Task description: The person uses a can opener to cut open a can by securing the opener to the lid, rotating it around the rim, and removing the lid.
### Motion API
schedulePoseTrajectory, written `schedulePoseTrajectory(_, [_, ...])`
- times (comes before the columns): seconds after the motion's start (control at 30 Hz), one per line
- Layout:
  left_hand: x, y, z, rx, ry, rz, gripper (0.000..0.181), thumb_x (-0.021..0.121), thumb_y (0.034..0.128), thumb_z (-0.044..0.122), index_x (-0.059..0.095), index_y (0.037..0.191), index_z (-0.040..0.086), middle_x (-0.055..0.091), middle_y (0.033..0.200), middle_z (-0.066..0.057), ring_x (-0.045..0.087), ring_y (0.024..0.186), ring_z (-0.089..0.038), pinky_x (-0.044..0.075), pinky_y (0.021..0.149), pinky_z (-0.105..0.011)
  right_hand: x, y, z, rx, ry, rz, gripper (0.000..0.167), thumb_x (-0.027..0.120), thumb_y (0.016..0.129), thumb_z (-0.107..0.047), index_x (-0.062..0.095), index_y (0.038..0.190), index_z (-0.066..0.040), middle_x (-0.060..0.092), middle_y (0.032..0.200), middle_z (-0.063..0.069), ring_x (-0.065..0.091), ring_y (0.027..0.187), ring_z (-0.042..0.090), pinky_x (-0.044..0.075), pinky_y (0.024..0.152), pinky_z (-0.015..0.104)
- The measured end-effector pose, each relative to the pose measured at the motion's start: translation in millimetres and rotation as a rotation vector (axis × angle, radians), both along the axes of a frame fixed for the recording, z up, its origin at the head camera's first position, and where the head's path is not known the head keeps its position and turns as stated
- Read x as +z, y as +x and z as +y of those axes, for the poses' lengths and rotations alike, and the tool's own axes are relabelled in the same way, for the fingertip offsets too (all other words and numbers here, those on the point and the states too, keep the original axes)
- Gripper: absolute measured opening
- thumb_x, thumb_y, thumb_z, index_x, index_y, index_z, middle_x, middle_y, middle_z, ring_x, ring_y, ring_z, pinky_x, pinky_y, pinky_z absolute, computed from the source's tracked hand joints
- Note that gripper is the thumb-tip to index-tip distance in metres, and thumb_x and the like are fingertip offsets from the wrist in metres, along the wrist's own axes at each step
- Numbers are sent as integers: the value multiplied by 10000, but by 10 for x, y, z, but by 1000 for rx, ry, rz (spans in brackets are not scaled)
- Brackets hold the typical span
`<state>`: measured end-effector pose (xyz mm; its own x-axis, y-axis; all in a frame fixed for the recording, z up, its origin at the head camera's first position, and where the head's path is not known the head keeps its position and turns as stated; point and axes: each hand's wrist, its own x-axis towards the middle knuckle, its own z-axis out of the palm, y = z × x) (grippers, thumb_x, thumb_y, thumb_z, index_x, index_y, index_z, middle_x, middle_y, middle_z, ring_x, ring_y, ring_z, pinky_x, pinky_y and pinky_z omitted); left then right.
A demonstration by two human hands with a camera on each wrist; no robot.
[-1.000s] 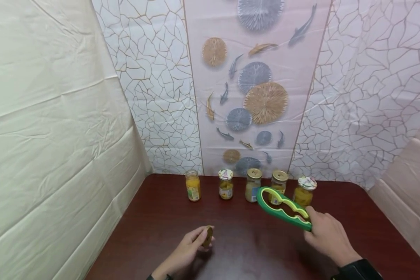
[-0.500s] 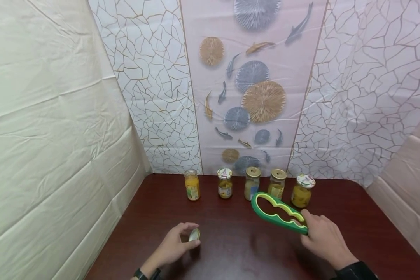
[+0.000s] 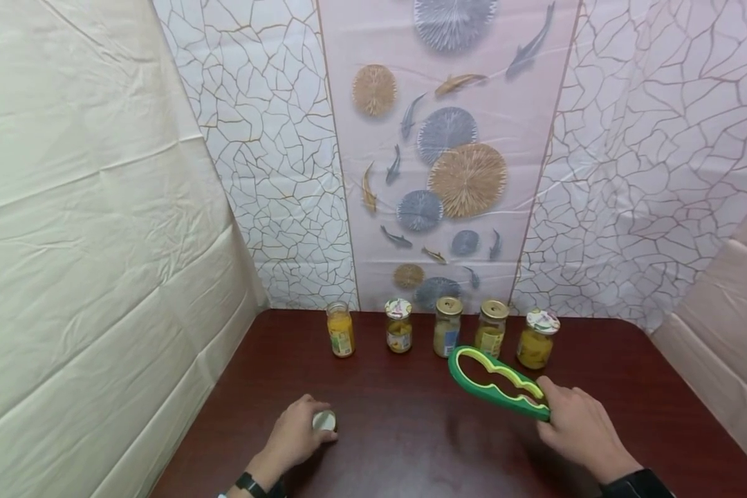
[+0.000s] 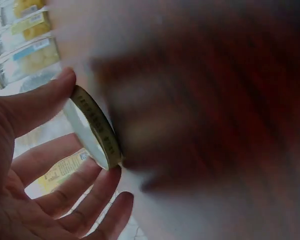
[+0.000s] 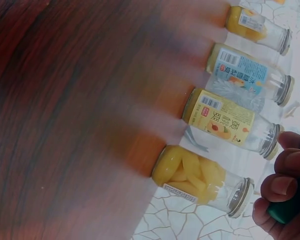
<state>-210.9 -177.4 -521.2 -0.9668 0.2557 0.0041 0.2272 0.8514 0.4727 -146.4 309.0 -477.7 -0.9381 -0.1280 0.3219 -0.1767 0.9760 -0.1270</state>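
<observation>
My left hand [image 3: 294,432] pinches a gold-rimmed jar lid [image 4: 107,137] by its edge, between thumb and fingers, low over the table. The lid's pale inner side faces up in the head view. My right hand [image 3: 582,429] grips one end of a green jar opener [image 3: 501,399], whose inner edge is yellow-green and scalloped. The opener is held above the table, in front of the jars on the right. At the back left stands a lidless glass jar [image 3: 341,335] of orange-yellow fruit.
Along the table's back stand several lidded fruit jars: a small one with a patterned lid [image 3: 399,309], two with gold lids, one blue-labelled [image 3: 447,330] and one yellow-labelled [image 5: 221,117], and another patterned-lid jar [image 5: 190,177]. Behind the dark red table [image 3: 404,443] hangs a patterned cloth [image 3: 299,207].
My left hand has moved left and turned the lid, so its pale inner side now faces up. My right hand and the opener have shifted slightly left.
</observation>
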Motion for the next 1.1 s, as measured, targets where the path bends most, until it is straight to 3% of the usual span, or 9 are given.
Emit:
schedulePoseTrajectory(0.2, [27,-91,66,51,-109,-16,426,973,778,299,835,1113,77,725,1255,-202,700,1128,-399,589,943,-581,5,13,4,1,-3,-11,451,777,748,-110,627,1168,-40,472,613,-92,414,614,132,341,564,305])
schedulePoseTrajectory(0.37, [57,-200,119,54,-131,-28,390,975,782,281,840,1081,70,692,1360,-270,698,1181,-426,594,980,-570,19,30,4,-11,-29,-15,419,775,749,-107,614,1132,-48,449,609,-78,387,608,149,317,562,310])
schedulePoseTrajectory(0.63, [7,-453,150,67,-110,8,397,965,799,272,833,1092,38,704,1123,-151,678,944,-271,615,836,-469,3,1,-36,9,-24,3,387,770,736,-100,607,1084,-62,462,626,-80,390,608,145,320,567,306])
schedulePoseTrajectory(0.87, [28,-752,200,43,-88,-37,413,935,843,269,819,1165,38,687,1160,-142,655,958,-237,601,831,-429,-10,-17,-60,10,-28,-4,441,780,743,-102,621,1151,-50,490,640,-85,409,615,134,335,564,304])
schedulePoseTrajectory(0.97, [45,-870,224,40,-78,-52,412,934,847,262,816,1172,37,677,1138,-122,646,958,-233,589,814,-409,-13,-18,-70,15,-28,33,497,788,727,-97,619,1191,-38,517,649,-75,424,619,135,348,559,313])
schedulePoseTrajectory(1.1, [49,-1001,266,45,-67,-50,409,937,843,264,817,1162,39,682,1164,-118,664,1027,-250,601,891,-428,-16,-17,-76,13,-30,84,547,787,699,-91,609,1213,-32,554,659,-56,436,616,135,349,540,314])
